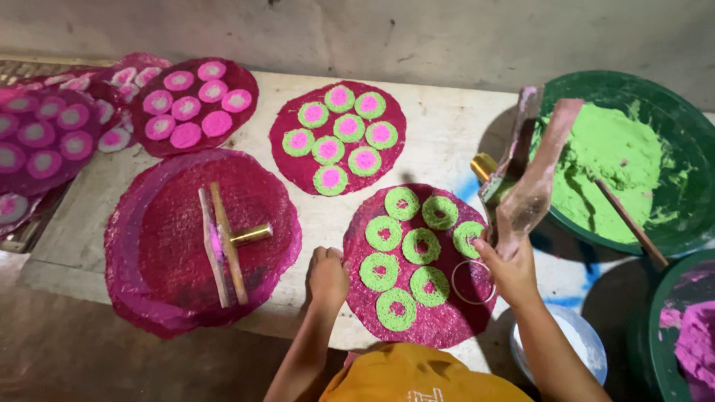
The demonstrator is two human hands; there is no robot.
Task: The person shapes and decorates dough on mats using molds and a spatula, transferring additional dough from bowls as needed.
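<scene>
— Hands?
— Right hand (pixel 512 269) grips a long paste-smeared press (pixel 525 173) over the nearest pink disc (pixel 436 316) with green rings (pixel 421 246) on the surface (pixel 447 134).
— Left hand (pixel 328 277)?
— Fingers curled, resting at that disc's edge, holding nothing.

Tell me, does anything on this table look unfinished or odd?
Yes. On the magenta disc by the hands, seven green rings are filled, but a bare metal ring sits empty near the right hand, which holds a smeared tool.

Head-worn view, steeply down, close
</scene>
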